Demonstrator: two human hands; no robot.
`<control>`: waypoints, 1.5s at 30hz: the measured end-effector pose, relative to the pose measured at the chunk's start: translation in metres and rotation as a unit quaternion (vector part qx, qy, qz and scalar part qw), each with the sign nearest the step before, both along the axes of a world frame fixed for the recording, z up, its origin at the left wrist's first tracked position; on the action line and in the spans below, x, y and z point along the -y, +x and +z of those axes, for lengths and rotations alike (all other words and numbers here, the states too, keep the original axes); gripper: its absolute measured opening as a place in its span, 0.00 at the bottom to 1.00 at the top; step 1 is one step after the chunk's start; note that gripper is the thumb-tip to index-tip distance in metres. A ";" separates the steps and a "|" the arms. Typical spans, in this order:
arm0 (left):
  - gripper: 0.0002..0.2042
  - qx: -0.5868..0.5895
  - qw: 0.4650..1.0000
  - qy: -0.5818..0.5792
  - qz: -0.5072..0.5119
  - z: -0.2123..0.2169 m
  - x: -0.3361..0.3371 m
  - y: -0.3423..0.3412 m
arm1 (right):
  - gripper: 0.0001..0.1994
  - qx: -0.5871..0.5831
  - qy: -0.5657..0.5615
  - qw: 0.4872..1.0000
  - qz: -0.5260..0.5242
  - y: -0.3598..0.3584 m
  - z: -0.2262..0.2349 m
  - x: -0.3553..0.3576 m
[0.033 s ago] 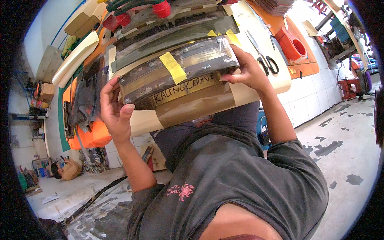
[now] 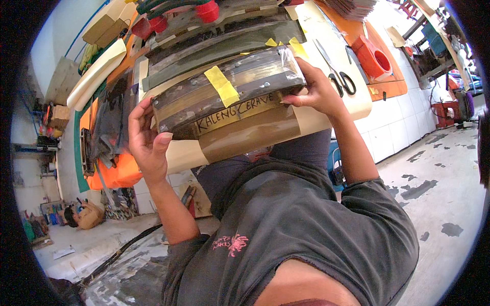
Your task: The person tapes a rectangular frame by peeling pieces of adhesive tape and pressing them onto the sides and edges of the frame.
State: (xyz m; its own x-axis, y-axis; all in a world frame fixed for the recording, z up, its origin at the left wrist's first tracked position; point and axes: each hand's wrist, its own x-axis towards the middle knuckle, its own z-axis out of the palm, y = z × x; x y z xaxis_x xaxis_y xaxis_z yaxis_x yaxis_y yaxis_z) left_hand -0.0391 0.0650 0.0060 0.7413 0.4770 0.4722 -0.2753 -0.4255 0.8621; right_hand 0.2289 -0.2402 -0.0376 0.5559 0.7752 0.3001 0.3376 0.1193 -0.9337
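Observation:
My left hand (image 2: 148,138) and my right hand (image 2: 317,92) hold a dark rectangular frame (image 2: 176,106) by its two ends, tilted over the table in front of me. Its long side has small screws and clear tape at the corner. A strip of yellow tape (image 2: 221,84) crosses it. A brown handwritten tape label (image 2: 224,120) runs along the edge nearest me. Both thumbs sit on the near side, while the other fingers curl round the ends and are partly hidden. Glossy brown tape (image 2: 250,135) covers a surface just below the frame.
Black-handled scissors (image 2: 345,84) lie to the right on a cream sheet (image 2: 352,109), near a red-orange holder (image 2: 375,58) with a round opening. Red round knobs (image 2: 206,11) stand at the far edge. Dark plastic (image 2: 109,117) lies left. Another person (image 2: 87,215) is far left on the floor.

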 end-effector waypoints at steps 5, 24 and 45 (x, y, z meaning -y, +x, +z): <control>0.46 0.015 1.000 0.005 -0.001 0.001 0.002 0.000 | 0.49 0.040 -0.038 0.998 -0.007 0.001 0.005 -0.001; 0.48 0.026 0.998 -0.038 -0.032 0.000 0.008 -0.002 | 0.42 0.181 -0.235 0.955 -0.028 -0.003 0.028 0.014; 0.41 0.028 0.999 -0.028 -0.027 0.011 0.012 0.010 | 0.48 0.224 -0.251 0.941 -0.035 0.024 -0.025 0.018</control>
